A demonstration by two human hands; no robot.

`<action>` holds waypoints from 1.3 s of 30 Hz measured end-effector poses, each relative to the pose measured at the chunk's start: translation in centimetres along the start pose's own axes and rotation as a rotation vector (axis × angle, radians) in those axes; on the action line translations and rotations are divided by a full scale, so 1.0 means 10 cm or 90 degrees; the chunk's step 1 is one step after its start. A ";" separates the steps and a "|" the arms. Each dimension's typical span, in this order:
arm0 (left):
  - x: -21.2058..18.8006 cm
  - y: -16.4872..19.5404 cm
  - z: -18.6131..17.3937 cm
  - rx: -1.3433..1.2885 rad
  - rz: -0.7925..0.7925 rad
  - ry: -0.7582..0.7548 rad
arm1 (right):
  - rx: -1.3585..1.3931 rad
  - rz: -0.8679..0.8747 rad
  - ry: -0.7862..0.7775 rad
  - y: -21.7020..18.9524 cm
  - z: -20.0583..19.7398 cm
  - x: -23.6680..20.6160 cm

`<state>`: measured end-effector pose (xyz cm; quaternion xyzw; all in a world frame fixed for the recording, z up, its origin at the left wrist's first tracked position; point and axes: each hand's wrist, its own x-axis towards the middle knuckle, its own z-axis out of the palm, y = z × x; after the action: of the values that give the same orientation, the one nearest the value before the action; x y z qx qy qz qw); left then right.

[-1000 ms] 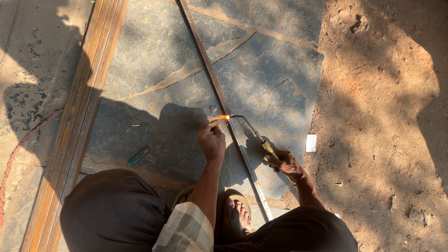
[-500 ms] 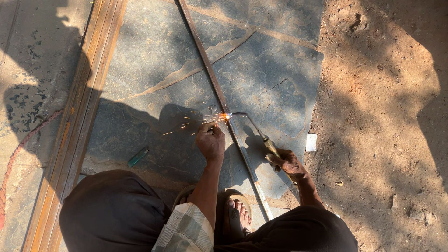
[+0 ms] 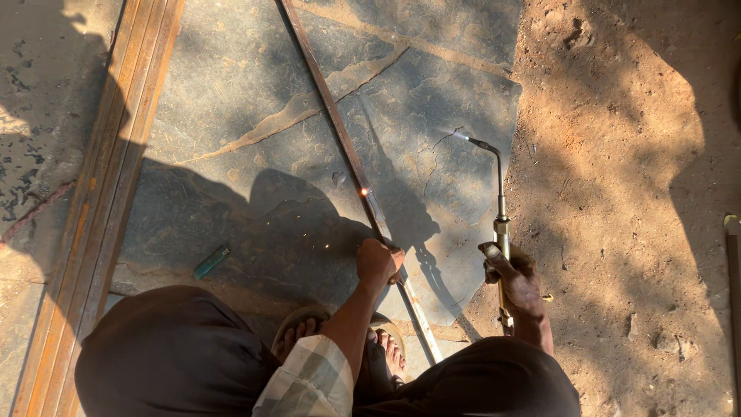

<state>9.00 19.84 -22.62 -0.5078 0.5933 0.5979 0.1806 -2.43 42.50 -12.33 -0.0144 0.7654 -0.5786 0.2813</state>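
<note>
I am crouched over a long thin metal bar (image 3: 328,116) that lies diagonally across a cracked stone slab (image 3: 231,93). My left hand (image 3: 378,262) is closed around the bar near its lower end. A small orange glowing spot (image 3: 363,191) sits on the bar just above that hand. My right hand (image 3: 513,282) grips the brass handle of a gas torch (image 3: 500,201). The torch's bent tip (image 3: 475,142) points away from the bar, to its right, with a faint flame at the nozzle.
A green lighter (image 3: 211,262) lies on the slab at lower left. Rusty steel sections (image 3: 116,193) run along the left side. Bare dirt (image 3: 617,193) lies right of the slab, with another metal piece (image 3: 732,232) at the right edge. My sandalled foot (image 3: 309,332) is under my arm.
The torch has swung off the bar to the right, and the sparks have stopped. Only a small glow remains on the bar. My left hand still grips the bar.
</note>
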 end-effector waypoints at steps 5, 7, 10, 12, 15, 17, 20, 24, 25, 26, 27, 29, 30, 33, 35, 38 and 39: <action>0.02 -0.06 0.21 0.101 0.065 0.144 | -0.002 0.010 0.000 0.08 -0.12 -0.24; 0.01 -0.09 0.24 0.144 0.111 0.213 | -0.016 0.022 -0.016 0.09 -0.14 -0.25; -0.04 -0.13 0.23 0.175 0.057 0.127 | -0.078 0.056 -0.018 0.11 -0.13 -0.18; -0.09 -0.15 0.19 0.158 0.063 0.146 | -0.101 0.113 -0.075 0.12 -0.09 -0.07; -0.10 -0.15 0.04 0.120 0.061 0.060 | -0.050 0.165 -0.153 0.14 0.06 0.10; -0.02 -0.11 -0.12 0.043 0.078 0.003 | -0.006 0.193 -0.185 0.11 0.19 0.20; 0.16 0.02 -0.42 -0.233 0.204 -0.030 | 0.037 0.240 -0.205 0.05 0.36 0.26; 0.31 0.25 -0.79 -0.505 0.335 0.089 | 0.002 0.277 -0.231 -0.09 0.46 0.24; 0.32 0.29 -0.85 -0.440 0.347 0.130 | -0.021 0.282 -0.235 -0.11 0.46 0.22; 0.33 0.31 -0.90 -0.375 0.359 0.169 | -0.028 0.272 -0.241 -0.13 0.47 0.22; 0.32 0.33 -0.93 -0.299 0.403 0.200 | -0.038 0.262 -0.249 -0.14 0.46 0.21; 0.30 0.33 -0.96 -0.149 0.488 0.262 | -0.041 0.240 -0.262 -0.12 0.45 0.21; 0.30 0.31 -0.96 -0.091 0.535 0.290 | -0.033 0.226 -0.265 -0.11 0.44 0.21; 0.32 0.24 -0.92 -0.035 0.590 0.325 | -0.045 0.222 -0.256 -0.01 0.40 0.23; 0.34 0.20 -0.87 -0.151 0.505 0.291 | -0.056 0.222 -0.246 0.09 0.36 0.25; 0.29 0.19 -0.84 -0.041 0.608 0.389 | -0.058 0.209 -0.236 0.23 0.26 0.28; 0.25 0.20 -0.84 -0.136 0.560 0.354 | -0.052 0.202 -0.239 0.28 0.22 0.28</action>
<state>9.62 10.93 -21.79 -0.3659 0.7116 0.5171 -0.3041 -2.97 40.47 -16.38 -0.0129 0.7153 -0.4829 0.5049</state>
